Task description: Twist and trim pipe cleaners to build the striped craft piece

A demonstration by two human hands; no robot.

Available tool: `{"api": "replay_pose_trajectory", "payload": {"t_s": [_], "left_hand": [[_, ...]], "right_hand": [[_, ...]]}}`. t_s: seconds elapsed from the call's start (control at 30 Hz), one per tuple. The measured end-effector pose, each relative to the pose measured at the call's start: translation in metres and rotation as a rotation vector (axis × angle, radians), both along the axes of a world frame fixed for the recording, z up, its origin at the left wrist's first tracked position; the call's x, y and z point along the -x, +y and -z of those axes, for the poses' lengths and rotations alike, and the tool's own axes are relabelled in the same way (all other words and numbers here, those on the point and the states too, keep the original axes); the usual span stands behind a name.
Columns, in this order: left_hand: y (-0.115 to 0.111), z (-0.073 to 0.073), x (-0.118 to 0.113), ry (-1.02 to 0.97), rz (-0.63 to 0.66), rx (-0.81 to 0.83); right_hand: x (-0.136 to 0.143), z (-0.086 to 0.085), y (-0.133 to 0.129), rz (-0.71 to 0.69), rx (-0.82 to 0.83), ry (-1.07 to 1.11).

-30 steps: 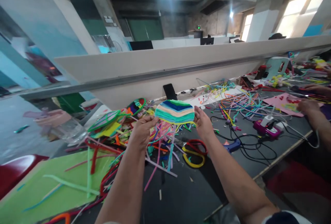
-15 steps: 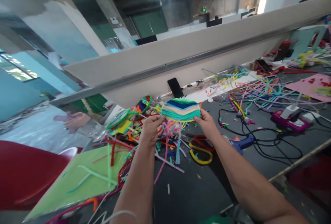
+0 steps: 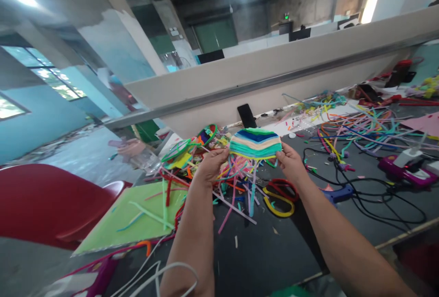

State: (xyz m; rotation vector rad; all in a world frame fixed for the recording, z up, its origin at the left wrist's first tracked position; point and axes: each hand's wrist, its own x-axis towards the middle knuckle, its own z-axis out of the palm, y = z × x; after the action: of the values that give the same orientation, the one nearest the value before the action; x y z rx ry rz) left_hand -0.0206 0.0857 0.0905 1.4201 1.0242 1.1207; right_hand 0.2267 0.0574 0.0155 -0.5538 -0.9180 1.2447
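Observation:
A striped panel of pipe cleaners, in green, blue, cream and teal with a yellow lower edge, is held up above the table. My left hand pinches its left end, and my right hand pinches the right end. Below it lies a heap of loose pipe cleaners in many colours. Scissors with red and yellow handles rest on the dark tabletop near my right wrist. Farther right is a blue glue gun.
A black phone leans by the low partition. Black cables and a purple power strip lie on the right. On the left are a green sheet, a clear bottle and a red chair.
The view has swung slightly left, so the table and things appear farther right. Both hands keep their hold on the striped panel.

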Motion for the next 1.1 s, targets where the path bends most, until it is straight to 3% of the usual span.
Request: {"api": "replay_pose_trajectory", "payload": {"t_s": [0.27,0.43,0.73,0.97,1.1], "left_hand": [[-0.012,-0.013,0.010,0.157,0.114,-0.082],[-0.015,-0.013,0.005,0.136,0.195,-0.080],[-0.012,-0.008,-0.003,0.081,0.175,-0.088],[-0.018,-0.014,-0.001,0.093,0.210,-0.050],[-0.015,-0.013,0.001,0.070,0.110,0.047]], "right_hand": [[0.003,0.003,0.000,0.042,-0.019,-0.050],[0.004,0.001,-0.003,0.062,-0.006,-0.106],[0.006,0.003,-0.002,0.016,-0.013,-0.076],[0.003,-0.005,-0.007,-0.024,0.033,-0.031],[0.004,-0.009,-0.010,-0.066,0.042,-0.023]]}}
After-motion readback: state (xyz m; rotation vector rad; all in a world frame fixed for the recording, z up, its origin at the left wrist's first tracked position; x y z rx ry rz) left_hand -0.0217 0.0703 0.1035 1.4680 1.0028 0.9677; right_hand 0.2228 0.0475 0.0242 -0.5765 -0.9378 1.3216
